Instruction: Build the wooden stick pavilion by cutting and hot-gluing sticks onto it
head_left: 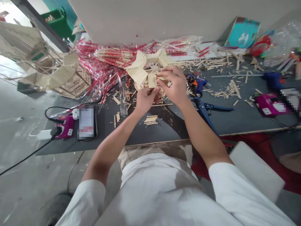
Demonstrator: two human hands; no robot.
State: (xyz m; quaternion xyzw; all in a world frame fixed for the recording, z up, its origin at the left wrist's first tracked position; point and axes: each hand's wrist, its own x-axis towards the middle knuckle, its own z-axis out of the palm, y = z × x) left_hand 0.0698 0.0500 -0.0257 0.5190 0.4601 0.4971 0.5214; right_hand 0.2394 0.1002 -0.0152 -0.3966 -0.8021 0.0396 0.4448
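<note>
A ring-shaped model of pale wooden sticks (137, 72) lies on the dark table in front of me, its slatted panels set at angles. My left hand (147, 99) pinches the lower edge of a small front panel (152, 81), thumb and fingers together. From the right, my right hand (175, 84) has its thumb and forefinger closed at that panel's side, partly hiding it. Whether a single stick is between those fingertips is too small to tell. Nearer to me lies a small group of short cut sticks (150, 120).
Right of my hands are a blue glue gun (200, 85) and a blue-handled cutter (205, 110). Stick bundles in red-and-clear wrap (113, 53) line the wall. A clear ruler (123, 100), a phone (87, 122) and a larger stick model (68, 78) are on the left.
</note>
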